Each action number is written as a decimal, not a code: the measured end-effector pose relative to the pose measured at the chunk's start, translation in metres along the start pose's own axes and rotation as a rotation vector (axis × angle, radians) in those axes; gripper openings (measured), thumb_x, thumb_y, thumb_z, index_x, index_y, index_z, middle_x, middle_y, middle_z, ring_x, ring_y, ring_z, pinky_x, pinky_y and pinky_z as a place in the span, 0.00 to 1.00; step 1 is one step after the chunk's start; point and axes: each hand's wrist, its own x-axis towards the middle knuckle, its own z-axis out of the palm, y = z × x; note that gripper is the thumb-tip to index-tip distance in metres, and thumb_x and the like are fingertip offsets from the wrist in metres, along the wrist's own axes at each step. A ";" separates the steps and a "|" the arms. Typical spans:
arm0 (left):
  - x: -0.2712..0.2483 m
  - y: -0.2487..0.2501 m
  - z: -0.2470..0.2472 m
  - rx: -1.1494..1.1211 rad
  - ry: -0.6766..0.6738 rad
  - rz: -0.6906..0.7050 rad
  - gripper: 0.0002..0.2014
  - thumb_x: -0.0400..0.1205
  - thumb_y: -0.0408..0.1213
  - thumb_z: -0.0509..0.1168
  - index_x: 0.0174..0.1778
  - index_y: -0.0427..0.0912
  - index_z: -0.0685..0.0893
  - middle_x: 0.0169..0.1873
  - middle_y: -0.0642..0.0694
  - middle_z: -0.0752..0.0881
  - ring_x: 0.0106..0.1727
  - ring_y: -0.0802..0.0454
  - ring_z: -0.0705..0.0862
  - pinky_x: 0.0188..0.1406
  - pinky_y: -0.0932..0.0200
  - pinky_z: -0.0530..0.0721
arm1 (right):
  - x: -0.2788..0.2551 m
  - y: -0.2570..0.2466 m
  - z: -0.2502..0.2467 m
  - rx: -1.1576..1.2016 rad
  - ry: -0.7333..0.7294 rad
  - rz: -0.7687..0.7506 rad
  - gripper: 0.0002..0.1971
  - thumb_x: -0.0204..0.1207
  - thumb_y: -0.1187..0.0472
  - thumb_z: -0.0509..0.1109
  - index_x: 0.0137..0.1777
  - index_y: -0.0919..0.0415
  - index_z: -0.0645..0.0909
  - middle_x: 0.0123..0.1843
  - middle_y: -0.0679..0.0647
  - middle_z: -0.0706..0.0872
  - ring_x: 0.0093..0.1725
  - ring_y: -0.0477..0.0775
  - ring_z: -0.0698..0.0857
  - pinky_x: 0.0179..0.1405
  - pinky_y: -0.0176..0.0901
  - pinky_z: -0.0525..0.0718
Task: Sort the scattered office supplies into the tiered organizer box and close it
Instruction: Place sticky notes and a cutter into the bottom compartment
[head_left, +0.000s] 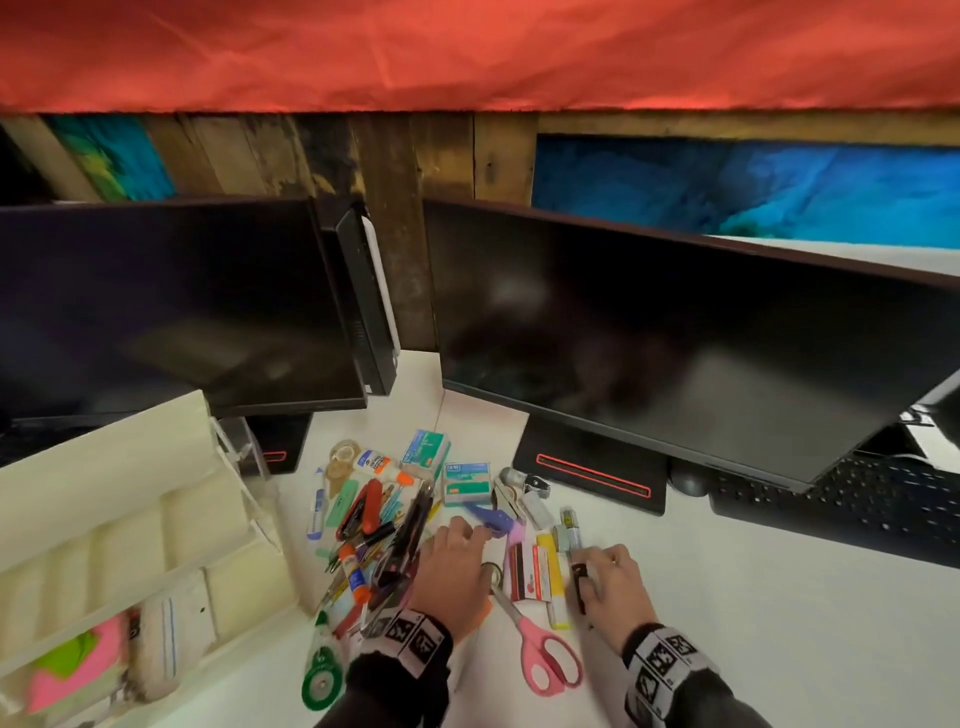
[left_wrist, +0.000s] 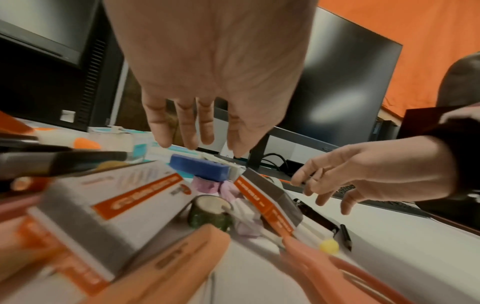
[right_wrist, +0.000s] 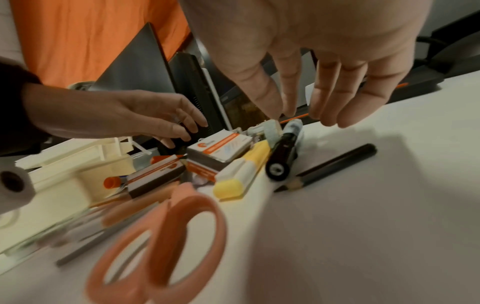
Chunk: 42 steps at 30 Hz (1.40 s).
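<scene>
The cream tiered organizer (head_left: 156, 519) stands open at the left, with pink and green sticky notes in its lower tier. Supplies lie heaped beside it: pens, white-and-orange boxes (head_left: 530, 571), a yellow highlighter (right_wrist: 241, 172), a black marker (right_wrist: 283, 152), a dark pencil (right_wrist: 330, 166) and pink scissors (head_left: 545, 660). My left hand (head_left: 457, 566) hovers over the heap, its straight fingers (left_wrist: 187, 131) above a blue item (left_wrist: 200, 167) and a small tape roll (left_wrist: 210, 214); it holds nothing. My right hand (head_left: 613, 577) hangs over the marker's far end with its fingertips (right_wrist: 324, 115) loose and empty.
Two dark monitors (head_left: 675, 338) stand close behind the heap, and a black keyboard (head_left: 857, 509) lies at the right. A glue bottle (head_left: 379, 465) and teal boxes (head_left: 426, 452) sit at the back. A green correction-tape roller (head_left: 324, 670) lies by the front edge.
</scene>
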 end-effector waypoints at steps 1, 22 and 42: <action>0.004 0.005 -0.001 -0.001 0.011 0.039 0.20 0.84 0.43 0.55 0.73 0.53 0.65 0.69 0.47 0.69 0.68 0.49 0.69 0.69 0.53 0.70 | 0.005 0.002 -0.003 0.009 0.027 0.032 0.17 0.78 0.64 0.61 0.66 0.53 0.76 0.55 0.53 0.70 0.61 0.56 0.75 0.67 0.46 0.75; 0.018 0.013 -0.006 0.053 -0.008 0.137 0.21 0.83 0.34 0.56 0.73 0.50 0.69 0.78 0.47 0.62 0.79 0.47 0.61 0.78 0.47 0.60 | 0.116 -0.058 -0.019 -0.228 -0.104 -0.120 0.10 0.78 0.58 0.61 0.55 0.50 0.81 0.59 0.55 0.77 0.64 0.59 0.77 0.63 0.46 0.74; -0.028 -0.011 0.023 -0.216 0.073 -0.069 0.15 0.84 0.44 0.52 0.65 0.53 0.74 0.64 0.53 0.73 0.64 0.55 0.74 0.67 0.59 0.69 | 0.082 -0.027 -0.025 0.181 0.156 0.070 0.03 0.75 0.60 0.70 0.45 0.58 0.81 0.47 0.53 0.85 0.50 0.57 0.83 0.49 0.38 0.75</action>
